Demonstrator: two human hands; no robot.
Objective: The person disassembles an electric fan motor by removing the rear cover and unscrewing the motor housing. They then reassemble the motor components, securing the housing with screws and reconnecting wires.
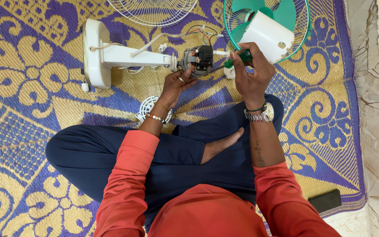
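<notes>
Green plastic marked the handle of the screwdriver (237, 57), which was clasped in the closed right hand (252, 74), its shaft levelled toward the fan motor (199, 59) so the tip could meet that part from the side. The motor itself, exposed and trailing thin wires, was steadied from below by the left hand (175, 84), whose fingers were curled up against its underside, apparently so it would not turn under the tool. Left of the motor, the white stand and base (106, 55) were laid flat on the woven yellow and purple mat (23, 87), which kept the motor low and within reach of the cross-legged lap. Right of the motor, a white rear housing (268, 35) was rested on the green blade and guard (286, 13). Above the motor lay a white wire grille (154, 11); below it, beside the left wrist, a small round white vented cover (148, 107). No label or package could be made out; a dark flat phone-like slab (325, 200) lay far below and right of the motor.
</notes>
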